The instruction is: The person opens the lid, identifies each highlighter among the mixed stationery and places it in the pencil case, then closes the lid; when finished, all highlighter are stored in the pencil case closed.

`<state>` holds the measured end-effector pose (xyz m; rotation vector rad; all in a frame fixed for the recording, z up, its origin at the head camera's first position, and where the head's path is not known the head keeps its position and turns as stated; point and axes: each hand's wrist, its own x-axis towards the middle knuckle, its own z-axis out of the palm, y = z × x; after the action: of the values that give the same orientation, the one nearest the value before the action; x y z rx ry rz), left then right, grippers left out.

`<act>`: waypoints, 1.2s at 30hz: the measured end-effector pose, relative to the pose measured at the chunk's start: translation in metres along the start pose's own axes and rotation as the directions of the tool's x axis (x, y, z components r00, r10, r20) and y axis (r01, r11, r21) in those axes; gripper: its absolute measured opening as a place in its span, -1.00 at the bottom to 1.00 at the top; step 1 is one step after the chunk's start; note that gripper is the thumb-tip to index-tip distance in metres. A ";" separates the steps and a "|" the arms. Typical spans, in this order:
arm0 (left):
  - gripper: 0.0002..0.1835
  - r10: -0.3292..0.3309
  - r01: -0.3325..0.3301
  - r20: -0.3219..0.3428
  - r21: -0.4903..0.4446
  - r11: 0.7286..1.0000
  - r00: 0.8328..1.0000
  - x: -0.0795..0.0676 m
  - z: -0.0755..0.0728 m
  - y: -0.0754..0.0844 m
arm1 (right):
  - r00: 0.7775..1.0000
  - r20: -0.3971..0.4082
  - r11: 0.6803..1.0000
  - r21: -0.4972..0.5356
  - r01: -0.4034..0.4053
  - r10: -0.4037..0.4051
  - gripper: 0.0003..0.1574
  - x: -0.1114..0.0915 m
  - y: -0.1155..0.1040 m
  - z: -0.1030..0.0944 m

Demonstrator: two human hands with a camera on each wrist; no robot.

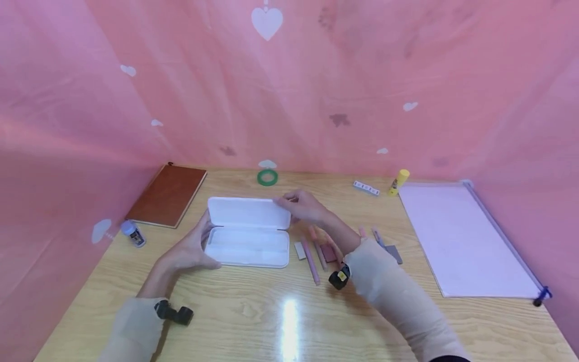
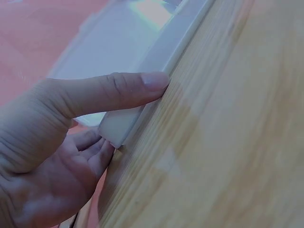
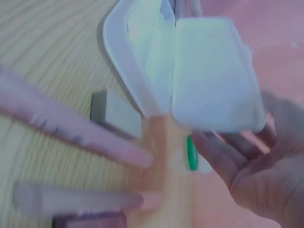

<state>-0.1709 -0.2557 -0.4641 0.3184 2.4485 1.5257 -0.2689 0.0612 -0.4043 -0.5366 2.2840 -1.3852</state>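
White case (image 1: 248, 235): on desk (image 1: 235, 306), nearer than green tape roll (image 1: 268, 183). Left-hand grip (image 1: 195, 246) holds its base (image 1: 247, 251), right-hand grip (image 1: 307, 207) its lid (image 1: 244, 212) corner — brace the base; avoid twisting the hinge (image 1: 246, 228).

"What sort of place is this?"
"A stationery desk corner: a wood-grain counter (image 1: 253, 317) with heart-printed pink cloth (image 1: 294, 90) on three sides."
"Why stationery?"
"Brown notebook (image 1: 168, 193), yellow glue stick (image 1: 399, 182), pink pen (image 1: 310, 261), open white pencil case (image 1: 246, 257)."
"Home or office?"
"Can't tell; the cloth hides the room."
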 end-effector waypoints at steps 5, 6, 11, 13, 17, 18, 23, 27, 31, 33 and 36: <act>0.61 -0.035 0.037 -0.025 0.094 0.995 0.999 0.006 0.003 0.003 | 0.981 -0.132 0.989 0.056 -0.136 0.142 -0.41 0.014 -0.003 0.001; 0.61 -0.044 0.047 -0.036 0.113 0.992 0.998 0.007 0.003 0.004 | 0.977 -0.144 0.987 0.053 -0.150 0.156 -0.40 0.016 -0.004 0.001; 0.59 -0.051 0.059 -0.058 0.157 0.986 0.997 0.008 0.005 0.003 | 0.969 -0.171 0.984 0.029 -0.176 0.179 -0.41 0.023 -0.006 0.003; 0.58 -0.053 0.060 -0.049 0.140 0.988 0.997 0.007 0.005 0.003 | 0.967 -0.175 0.982 0.035 -0.184 0.187 -0.41 0.023 -0.006 0.004; 0.57 -0.051 0.053 -0.029 0.094 0.994 0.998 0.006 0.006 0.002 | 0.963 -0.181 0.980 0.049 -0.192 0.197 -0.39 0.022 -0.003 0.005; 0.56 -0.050 0.052 -0.025 0.092 0.994 0.998 0.006 0.007 0.001 | 0.963 -0.186 0.980 0.046 -0.192 0.197 -0.38 0.022 -0.003 0.006; 0.55 -0.053 0.054 -0.018 0.109 0.993 0.998 0.006 0.007 0.001 | 0.963 -0.201 0.984 0.028 -0.177 0.179 -0.35 0.019 -0.001 0.006; 0.56 -0.066 0.068 -0.025 0.116 0.991 0.998 0.005 0.006 0.001 | 0.968 -0.224 0.991 -0.036 -0.128 0.117 -0.40 0.014 -0.003 0.005; 0.55 -0.066 0.069 -0.020 0.135 0.988 0.998 0.006 0.007 0.001 | 0.968 -0.252 0.980 -0.186 -0.069 0.020 -0.51 -0.002 -0.003 -0.007; 0.55 -0.064 0.066 -0.020 0.143 0.987 0.998 0.006 0.009 0.002 | 0.966 -0.257 0.963 -0.268 -0.042 -0.029 -0.56 -0.015 -0.004 -0.016; 0.55 -0.063 0.066 -0.026 0.141 0.988 0.998 0.006 0.010 0.003 | 0.963 -0.256 0.926 -0.377 -0.017 -0.087 -0.58 -0.036 -0.005 -0.032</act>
<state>-0.1737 -0.2442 -0.4661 0.2469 2.5634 1.3387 -0.2554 0.1009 -0.3812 -0.5326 2.8018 -1.0892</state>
